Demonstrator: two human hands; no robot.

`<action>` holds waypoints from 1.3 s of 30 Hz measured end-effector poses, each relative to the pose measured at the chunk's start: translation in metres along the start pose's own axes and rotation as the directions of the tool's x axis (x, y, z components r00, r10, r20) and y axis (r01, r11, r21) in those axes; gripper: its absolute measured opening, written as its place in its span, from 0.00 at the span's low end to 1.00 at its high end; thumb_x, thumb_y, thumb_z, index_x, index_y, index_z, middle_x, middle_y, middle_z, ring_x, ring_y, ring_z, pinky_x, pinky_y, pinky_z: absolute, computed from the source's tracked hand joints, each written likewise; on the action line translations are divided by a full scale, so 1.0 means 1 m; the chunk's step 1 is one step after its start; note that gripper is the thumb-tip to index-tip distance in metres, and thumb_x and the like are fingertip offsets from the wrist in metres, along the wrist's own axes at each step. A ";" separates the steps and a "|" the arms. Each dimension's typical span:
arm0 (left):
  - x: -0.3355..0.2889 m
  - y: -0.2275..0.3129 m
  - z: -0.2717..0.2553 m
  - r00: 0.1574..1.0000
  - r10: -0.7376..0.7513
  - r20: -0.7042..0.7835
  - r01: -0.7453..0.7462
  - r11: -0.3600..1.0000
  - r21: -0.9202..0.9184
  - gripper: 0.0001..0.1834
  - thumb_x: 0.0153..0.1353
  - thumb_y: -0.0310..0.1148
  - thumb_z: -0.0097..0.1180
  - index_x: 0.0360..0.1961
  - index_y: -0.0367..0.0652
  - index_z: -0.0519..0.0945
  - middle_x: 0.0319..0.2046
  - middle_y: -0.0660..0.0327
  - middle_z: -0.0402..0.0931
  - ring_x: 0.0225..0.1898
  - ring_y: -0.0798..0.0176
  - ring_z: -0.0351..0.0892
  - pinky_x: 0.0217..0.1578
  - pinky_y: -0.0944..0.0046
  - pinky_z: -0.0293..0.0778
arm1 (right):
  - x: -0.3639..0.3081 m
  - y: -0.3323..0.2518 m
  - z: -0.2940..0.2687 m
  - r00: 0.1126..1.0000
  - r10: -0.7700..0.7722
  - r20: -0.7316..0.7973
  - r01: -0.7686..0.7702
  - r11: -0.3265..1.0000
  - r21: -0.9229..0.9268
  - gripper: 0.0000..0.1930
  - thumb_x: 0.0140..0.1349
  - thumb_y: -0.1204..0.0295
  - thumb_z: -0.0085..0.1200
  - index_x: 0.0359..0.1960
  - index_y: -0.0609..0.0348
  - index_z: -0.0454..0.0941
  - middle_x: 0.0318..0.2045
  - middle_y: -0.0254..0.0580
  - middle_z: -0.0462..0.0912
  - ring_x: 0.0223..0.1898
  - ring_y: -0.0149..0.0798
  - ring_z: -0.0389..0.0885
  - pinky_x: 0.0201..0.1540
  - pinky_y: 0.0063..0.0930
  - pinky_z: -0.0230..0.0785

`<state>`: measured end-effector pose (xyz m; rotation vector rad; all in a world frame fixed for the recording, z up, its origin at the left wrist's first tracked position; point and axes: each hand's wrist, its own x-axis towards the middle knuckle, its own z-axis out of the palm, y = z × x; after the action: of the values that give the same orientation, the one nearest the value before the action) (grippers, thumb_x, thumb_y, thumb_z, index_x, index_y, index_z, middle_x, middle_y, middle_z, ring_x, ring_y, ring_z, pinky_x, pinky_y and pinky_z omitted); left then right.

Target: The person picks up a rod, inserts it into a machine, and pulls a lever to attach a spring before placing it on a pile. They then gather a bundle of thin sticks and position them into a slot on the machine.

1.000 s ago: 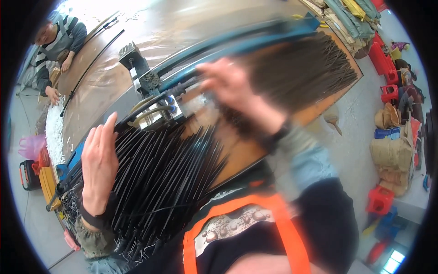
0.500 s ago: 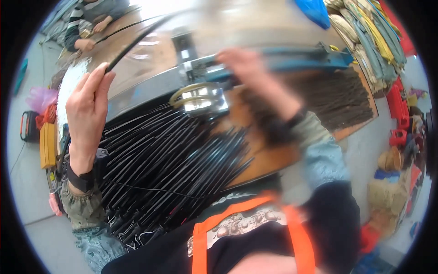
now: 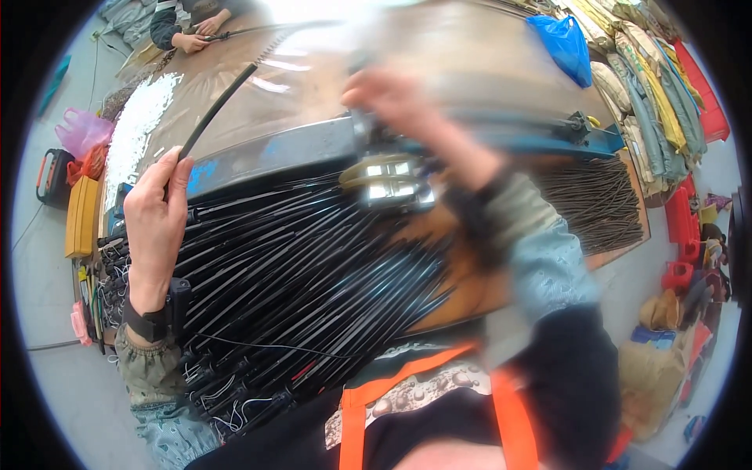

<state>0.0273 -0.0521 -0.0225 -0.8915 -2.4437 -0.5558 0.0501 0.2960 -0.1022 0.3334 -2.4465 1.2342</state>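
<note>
Nearest the body, a fanned heap of black cables (image 3: 298, 274) is lying across the wooden workbench (image 3: 462, 282), ends loose toward the near edge. Over its left side the left hand (image 3: 157, 223) is pinching one black cable (image 3: 223, 102), lifting it clear and slanting far-right. Farther off, the right hand (image 3: 399, 98) is hovering above a metal fixture (image 3: 388, 182) (too blurred to tell its fingers).
</note>
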 end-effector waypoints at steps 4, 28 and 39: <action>0.004 0.001 0.006 1.000 0.001 0.000 -0.001 0.999 -0.043 0.14 0.66 0.32 0.58 0.46 0.31 0.80 0.32 0.46 0.81 0.29 0.58 0.80 0.33 0.64 0.74 | 0.018 -0.006 0.013 0.973 0.055 0.226 -0.028 0.993 -0.118 0.10 0.68 0.63 0.52 0.41 0.54 0.82 0.32 0.44 0.84 0.36 0.40 0.84 0.41 0.36 0.76; 0.060 0.056 0.151 0.858 0.413 0.305 -0.364 0.908 -0.207 0.10 0.66 0.35 0.52 0.33 0.39 0.76 0.30 0.51 0.77 0.34 0.45 0.79 0.34 0.52 0.75 | -0.125 0.071 -0.145 0.983 -0.123 -0.132 -0.010 0.693 -0.721 0.03 0.65 0.73 0.53 0.34 0.58 0.75 0.30 0.43 0.76 0.37 0.47 0.74 0.48 0.36 0.63; 0.051 0.070 0.158 0.948 0.273 0.162 -0.222 0.935 -0.278 0.11 0.63 0.38 0.56 0.31 0.41 0.78 0.27 0.53 0.76 0.32 0.44 0.78 0.33 0.50 0.74 | -0.119 0.078 -0.139 0.971 -0.141 -0.192 -0.024 0.744 -0.668 0.05 0.65 0.70 0.55 0.33 0.57 0.75 0.28 0.39 0.77 0.35 0.44 0.74 0.52 0.35 0.61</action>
<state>-0.0063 0.1039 -0.1061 -1.4026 -2.4120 -0.7311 0.1597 0.4588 -0.1350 0.0499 -2.4484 0.2718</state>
